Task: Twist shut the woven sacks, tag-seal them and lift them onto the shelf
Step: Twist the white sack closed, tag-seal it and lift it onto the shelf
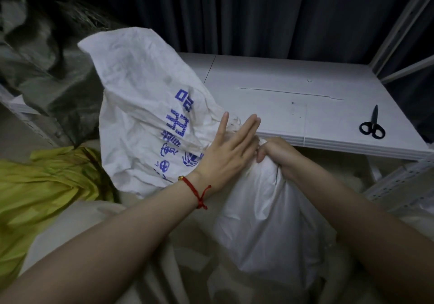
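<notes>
A white woven sack (265,212) stands in front of me, filled and bunched at its top. My right hand (278,154) grips the gathered neck of it with curled fingers. My left hand (229,148), with a red string at the wrist, lies flat with straight fingers against the sack's loose upper part (145,97), which carries blue print and flops up and to the left. The white shelf board (293,92) lies just behind the hands. A thin white tie (291,93) rests on it.
Black scissors (373,125) lie on the shelf board at the right. A yellow-green bag (44,181) sits at the left, dark green sacks (42,68) behind it. Metal shelf uprights (399,22) stand at the right, a dark curtain behind.
</notes>
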